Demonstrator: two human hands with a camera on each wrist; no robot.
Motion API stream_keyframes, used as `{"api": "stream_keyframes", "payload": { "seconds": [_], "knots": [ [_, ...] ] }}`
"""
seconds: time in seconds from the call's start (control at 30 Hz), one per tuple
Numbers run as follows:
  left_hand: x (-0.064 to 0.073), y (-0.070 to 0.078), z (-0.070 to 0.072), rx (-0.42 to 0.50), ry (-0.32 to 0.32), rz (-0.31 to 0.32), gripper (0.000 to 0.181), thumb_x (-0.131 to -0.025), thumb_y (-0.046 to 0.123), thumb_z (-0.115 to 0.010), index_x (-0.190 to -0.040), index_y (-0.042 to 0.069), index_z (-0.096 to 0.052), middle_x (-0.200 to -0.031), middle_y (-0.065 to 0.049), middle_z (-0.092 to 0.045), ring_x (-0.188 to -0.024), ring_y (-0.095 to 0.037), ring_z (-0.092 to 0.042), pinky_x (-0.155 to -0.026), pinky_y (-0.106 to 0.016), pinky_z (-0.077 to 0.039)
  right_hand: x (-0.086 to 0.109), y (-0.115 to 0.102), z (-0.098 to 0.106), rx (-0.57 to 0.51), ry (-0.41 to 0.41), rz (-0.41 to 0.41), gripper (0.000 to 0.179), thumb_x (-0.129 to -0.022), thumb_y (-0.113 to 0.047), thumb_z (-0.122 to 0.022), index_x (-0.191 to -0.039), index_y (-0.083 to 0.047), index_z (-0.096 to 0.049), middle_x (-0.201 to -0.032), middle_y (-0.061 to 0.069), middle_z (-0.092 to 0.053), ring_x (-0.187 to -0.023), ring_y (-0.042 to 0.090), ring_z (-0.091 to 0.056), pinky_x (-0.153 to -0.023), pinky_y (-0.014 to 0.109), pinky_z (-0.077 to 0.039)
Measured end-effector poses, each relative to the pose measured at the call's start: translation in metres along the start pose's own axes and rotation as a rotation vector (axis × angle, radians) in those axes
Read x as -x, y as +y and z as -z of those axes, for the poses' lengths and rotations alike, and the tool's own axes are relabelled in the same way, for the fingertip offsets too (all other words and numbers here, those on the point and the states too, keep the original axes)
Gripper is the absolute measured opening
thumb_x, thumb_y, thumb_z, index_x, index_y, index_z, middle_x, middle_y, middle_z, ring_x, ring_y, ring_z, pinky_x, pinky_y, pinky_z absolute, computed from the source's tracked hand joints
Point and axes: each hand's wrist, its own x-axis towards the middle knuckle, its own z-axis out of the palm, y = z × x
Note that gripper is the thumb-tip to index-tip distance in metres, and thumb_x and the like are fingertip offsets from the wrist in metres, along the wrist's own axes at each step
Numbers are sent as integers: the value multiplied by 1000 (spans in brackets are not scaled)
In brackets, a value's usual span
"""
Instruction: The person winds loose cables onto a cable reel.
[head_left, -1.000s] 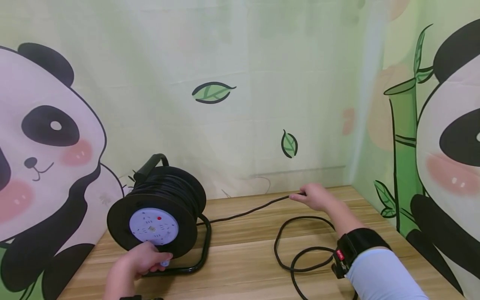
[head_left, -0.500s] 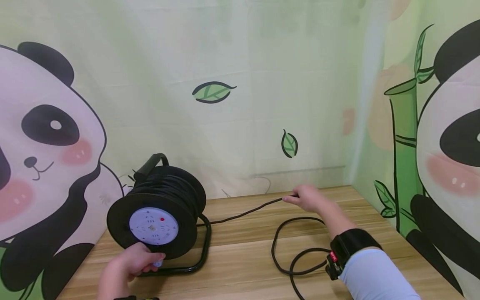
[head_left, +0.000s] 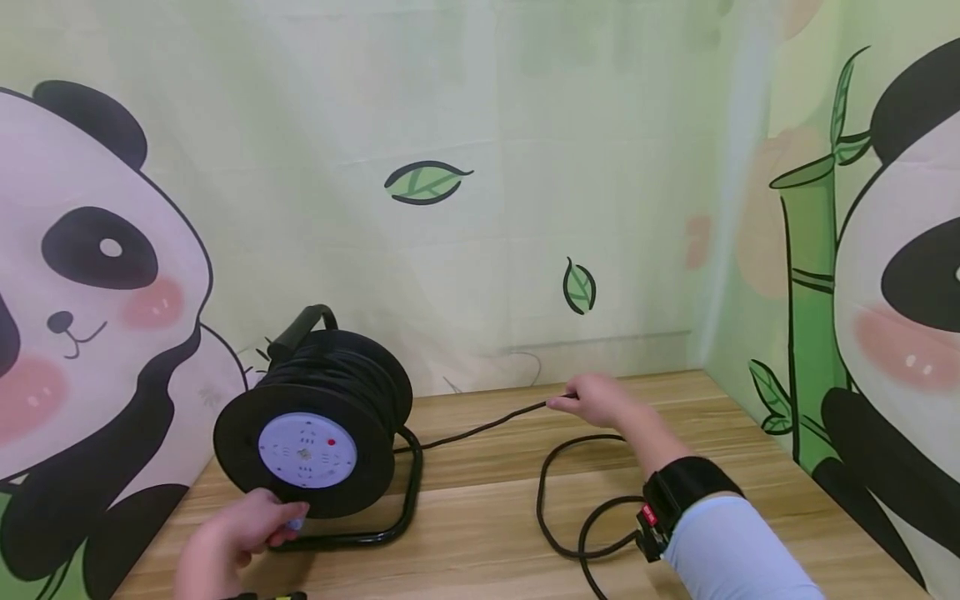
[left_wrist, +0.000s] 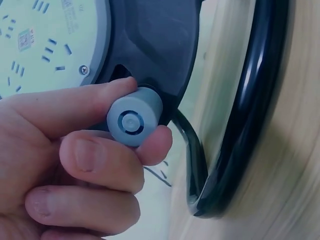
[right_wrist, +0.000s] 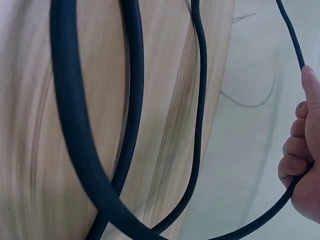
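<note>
Left hand on the crank knob, right hand on the cable, reel at the left

From where I stand, the person's left hand has its thumb and fingers curled round a small pale knob, low on the reel's near face. The right hand is closed on the black cable, thumb laid along it and pointing toward the reel, the other fingers folded over.

The relation that matters, I judge, is the line between right hand and reel: the reel lies to that hand's left and a little nearer the person, well apart, with a single run of cable between them, sagging slightly. The reel's axle points away from the person and somewhat to the right, so the run meets it from the side. The left hand is much the nearer, right at the lower rim of the front flange.

Further out, a pale socket plate faces the person, a bent black frame carries the reel on the wooden table, and loose loops of the same cable lie near the right forearm. A panda-print backdrop hangs behind.
</note>
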Motion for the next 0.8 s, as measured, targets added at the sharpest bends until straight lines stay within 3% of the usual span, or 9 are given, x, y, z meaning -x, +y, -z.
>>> {"api": "stream_keyframes", "payload": {
  "seconds": [0.43,0.8],
  "knots": [
    [5,-11,12,13,1,-11,48,-104,38,-51,-66,9,-57,-58,4,-41,-49,-10,-25,-47,-25,-18,-3,-17,-9,22,-15,37,50,-99,-50,-62,-66,-16,-47,-61,-4,-42,-55,13,-39,-55,31,-33],
    [5,-27,24,103,-3,-52,50,-105,41,-50,-69,8,-58,-57,3,-40,-48,-11,-29,-45,-25,-22,-6,-29,-14,38,-28,64,50,-99,-52,-62,-66,-17,-49,-61,-5,-42,-54,12,-39,-54,30,-33]
  ]
}}
